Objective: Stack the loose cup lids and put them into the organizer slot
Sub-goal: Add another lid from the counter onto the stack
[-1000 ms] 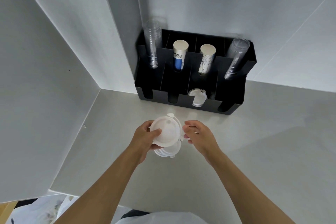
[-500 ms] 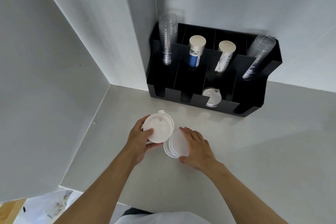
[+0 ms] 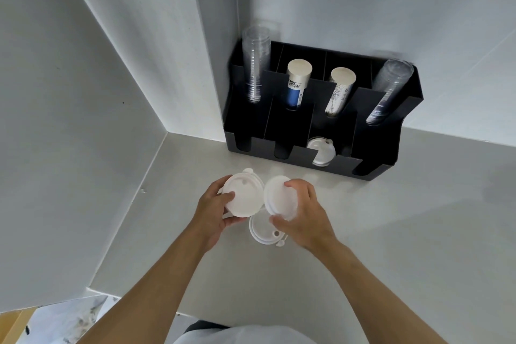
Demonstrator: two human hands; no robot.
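My left hand (image 3: 214, 209) grips a small stack of white cup lids (image 3: 245, 196), held just above the counter. Right beside it, my right hand (image 3: 304, 211) holds a second bunch of white lids (image 3: 277, 195), tilted on edge and nearly touching the left stack. Below both hands a few more white lids (image 3: 262, 233) lie flat on the grey counter (image 3: 391, 232). The black organizer (image 3: 371, 148) stands against the back wall. Its third front slot holds white lids (image 3: 321, 151).
The organizer's back slots hold two stacks of clear cups (image 3: 255, 64), a blue-labelled paper cup stack (image 3: 297, 84) and a white patterned one (image 3: 339, 91). White walls close off the left and back. The counter's front edge runs near my body.
My right hand has lifted some lids off the counter pile and raised them beside the left hand's stack. The view has shifted, so the organizer sits further right.
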